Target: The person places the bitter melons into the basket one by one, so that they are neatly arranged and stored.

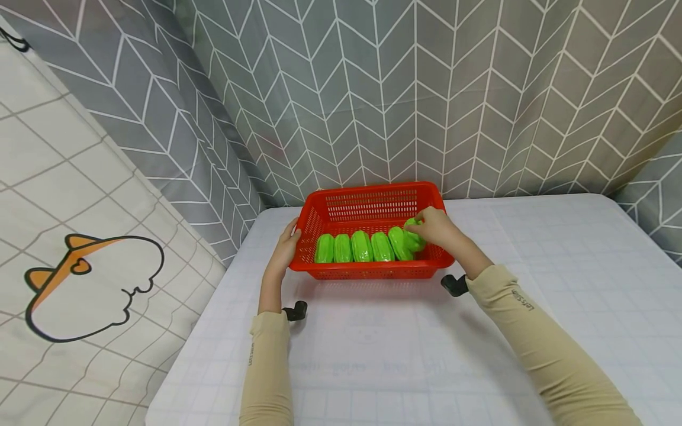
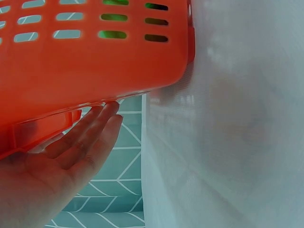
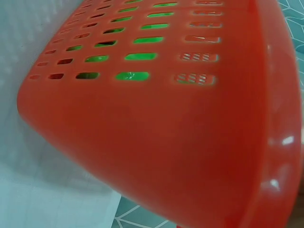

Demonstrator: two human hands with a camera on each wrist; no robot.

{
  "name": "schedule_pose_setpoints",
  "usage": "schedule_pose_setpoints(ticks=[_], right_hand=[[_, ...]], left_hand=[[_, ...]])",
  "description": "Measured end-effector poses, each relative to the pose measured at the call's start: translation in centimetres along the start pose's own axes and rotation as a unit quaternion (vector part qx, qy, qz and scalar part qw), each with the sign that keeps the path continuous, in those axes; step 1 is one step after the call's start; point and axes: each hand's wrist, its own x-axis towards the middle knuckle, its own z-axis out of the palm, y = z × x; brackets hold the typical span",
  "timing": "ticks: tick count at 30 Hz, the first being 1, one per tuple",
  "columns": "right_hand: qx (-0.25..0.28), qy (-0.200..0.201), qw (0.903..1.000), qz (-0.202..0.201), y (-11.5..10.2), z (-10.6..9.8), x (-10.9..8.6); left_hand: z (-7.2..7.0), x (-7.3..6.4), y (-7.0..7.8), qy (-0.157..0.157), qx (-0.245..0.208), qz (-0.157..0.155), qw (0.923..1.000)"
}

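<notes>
A red plastic basket (image 1: 367,273) with slotted walls sits on the table. Several shiny green oblong packets (image 1: 362,245) stand in a row along its near side. At the row's right end, my right hand (image 1: 438,227) pinches a green packet (image 1: 412,239), which leans against its neighbour inside the basket. My left hand (image 1: 285,251) holds the basket's left rim; in the left wrist view its fingers (image 2: 90,137) lie along the outside, under the rim, and the thumb is hidden. The right wrist view shows the basket's outer wall (image 3: 142,128), with green behind the slots.
A white cloth (image 1: 362,343) with faint grid lines covers the table. Behind the basket hangs a grey zigzag-patterned curtain (image 1: 383,100). To the left is a white gridded sheet (image 1: 96,195) with a cartoon drawing. Black wrist mounts (image 1: 454,286) stick out near both sleeves.
</notes>
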Motion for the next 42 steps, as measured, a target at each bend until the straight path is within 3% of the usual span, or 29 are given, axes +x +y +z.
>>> schedule_pose_setpoints(ticks=[4,8,18,25,33,38,42], right_hand=[[0.0,0.001,1.0,-0.001,-0.2,-0.2,-0.2],[0.006,-0.001,1.0,-0.004,-0.3,-0.4,-0.5],[0.018,0.0,0.9998,-0.001,-0.4,-1.0,-1.2],[0.032,0.006,0.9994,0.008,-0.4,-1.2,-1.3],[0.04,0.021,0.999,0.0,-0.2,-1.2,-1.6],[0.038,0.058,0.9976,-0.002,-0.2,-1.5,-1.8],[0.04,0.098,0.9944,-0.006,-0.1,-1.8,-2.1]], left_hand=[[-0.1,1.3,-1.5,0.005,-0.006,0.002,1.0],[0.1,1.7,-2.1,0.013,-0.001,0.009,0.9999],[0.1,1.5,-1.3,0.001,-0.008,-0.008,0.9999],[0.2,1.7,-1.7,0.009,-0.004,0.001,1.0],[0.2,1.7,-2.2,0.011,0.025,0.018,0.9995],[-0.1,1.4,-1.5,0.02,0.066,0.024,0.9974],[-0.4,0.9,-0.6,0.047,0.107,0.045,0.9922]])
